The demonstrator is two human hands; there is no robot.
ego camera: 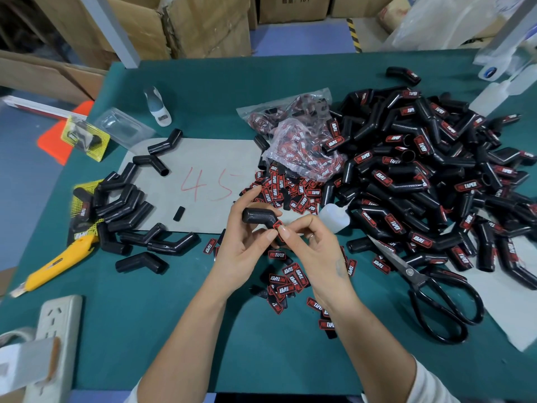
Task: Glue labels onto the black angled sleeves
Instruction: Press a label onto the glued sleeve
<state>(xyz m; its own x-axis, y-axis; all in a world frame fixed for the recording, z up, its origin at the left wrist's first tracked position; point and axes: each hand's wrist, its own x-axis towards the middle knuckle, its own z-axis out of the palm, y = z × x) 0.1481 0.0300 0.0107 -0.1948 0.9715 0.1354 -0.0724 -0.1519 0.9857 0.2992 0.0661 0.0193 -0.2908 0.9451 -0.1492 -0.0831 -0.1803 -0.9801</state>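
Pinching a small red-and-black printed label (278,225) in the right hand's (313,245) grip, it is pressed onto the near end of the black angled rubber sleeve (260,217), clamped in the left hand (247,242) above the green bench's (174,330) middle, long axis running leftward.

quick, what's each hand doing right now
Left hand: holding a black angled sleeve, fingers curled round it.
Right hand: pinching a red and black label against the sleeve's end.
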